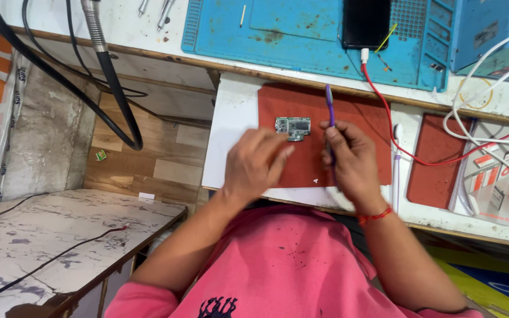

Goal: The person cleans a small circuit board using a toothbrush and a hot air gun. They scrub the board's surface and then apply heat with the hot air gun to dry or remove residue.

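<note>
One small green circuit board lies on a red mat on the white bench, at about 12 o'clock from the left hand. That hand hovers just below the board, its fingers loosely curled and holding nothing, blurred. The right hand has its fingers closed around one purple tool, which points up toward 12 o'clock, just right of the board. A second red mat lies at 3 o'clock. One dark phone rests on the blue mat at 12 o'clock, with one red cable plugged in.
</note>
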